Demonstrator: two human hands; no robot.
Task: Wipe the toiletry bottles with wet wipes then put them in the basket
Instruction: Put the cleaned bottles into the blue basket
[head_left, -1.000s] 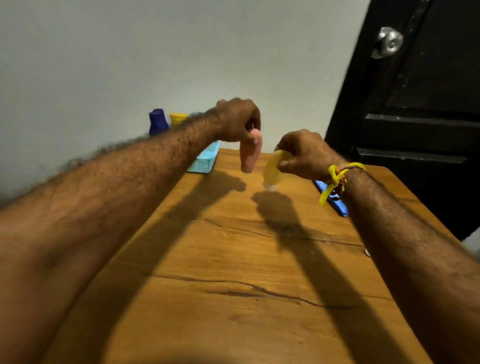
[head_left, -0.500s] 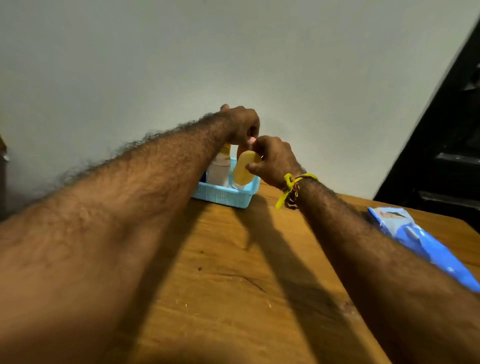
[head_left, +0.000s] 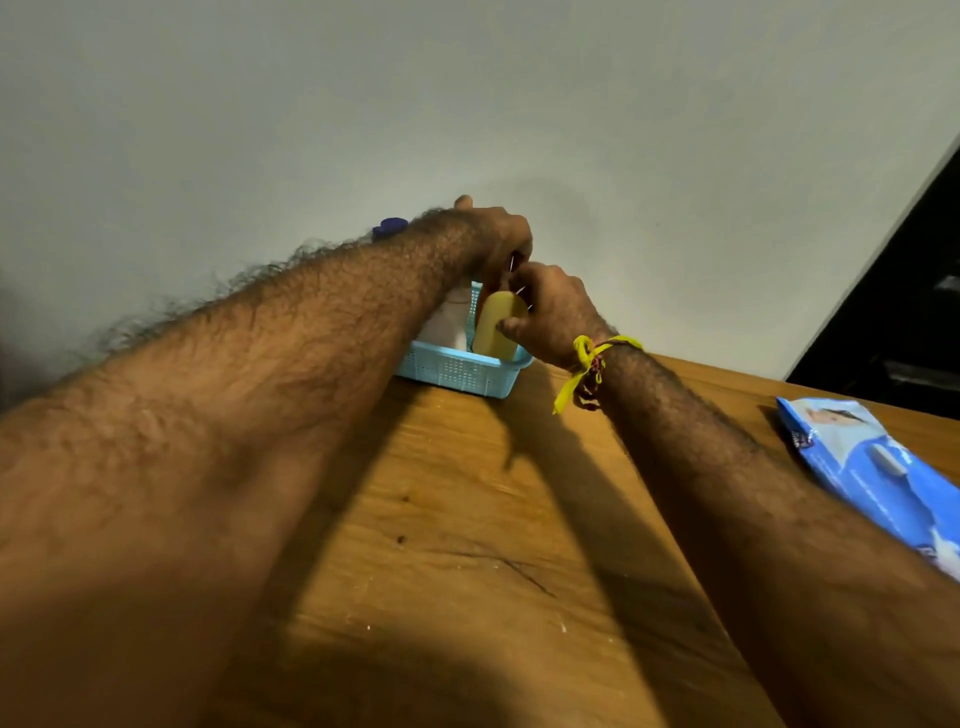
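A light blue basket (head_left: 457, 371) stands at the far edge of the wooden table (head_left: 467, 519), against the wall. My right hand (head_left: 550, 309) grips a yellow bottle (head_left: 496, 327) by its top, with the bottle's lower end inside the basket's right side. My left hand (head_left: 493, 234) is closed just above and behind it, over the basket; the pink bottle it holds is almost wholly hidden by my fingers. A white bottle (head_left: 449, 322) stands in the basket, partly behind my left forearm. A dark blue cap (head_left: 389, 227) peeks over that forearm.
A blue pack of wet wipes (head_left: 872, 467) lies on the table's right side. A dark door (head_left: 909, 322) is at the far right. The pale wall rises directly behind the basket.
Both hands carried their bottles left and away to the basket. The yellow bottle has sunk lower into it, and the pink one has dropped out of sight behind my hands.
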